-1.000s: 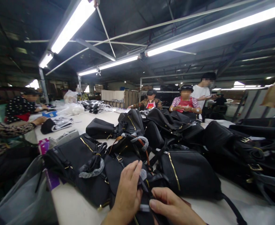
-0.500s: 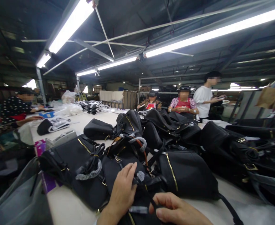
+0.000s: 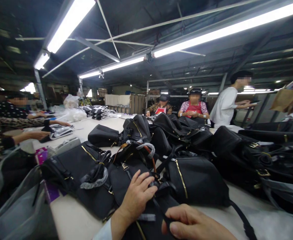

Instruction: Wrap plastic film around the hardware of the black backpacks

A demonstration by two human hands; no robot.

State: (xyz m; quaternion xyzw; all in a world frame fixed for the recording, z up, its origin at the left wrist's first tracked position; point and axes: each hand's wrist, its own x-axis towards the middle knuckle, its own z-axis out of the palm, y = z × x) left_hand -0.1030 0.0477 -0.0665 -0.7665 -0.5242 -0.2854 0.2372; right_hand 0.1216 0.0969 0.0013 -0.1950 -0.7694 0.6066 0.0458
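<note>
My left hand [image 3: 135,196] lies on a black handbag [image 3: 126,186] at the near table edge, its fingers curled over the bag's black strap [image 3: 158,205] beside a bit of grey wrapping. My right hand [image 3: 193,225] is closed, thumb and forefinger pinching the same strap lower down. Another black bag with a gold zip [image 3: 196,181] sits just right of my hands. A bag with wrapped handles [image 3: 78,166] lies to the left.
Many more black bags [image 3: 248,156] are heaped across the white table [image 3: 73,216]. People sit along the left side [image 3: 1,133] and at the far end [image 3: 195,108]; one stands in a white shirt [image 3: 227,103]. A grey plastic bag [image 3: 21,210] hangs at lower left.
My left hand has slid a little up and right over the bag, fingers curling more. The standing person has stepped to the right. The view has tilted slightly.
</note>
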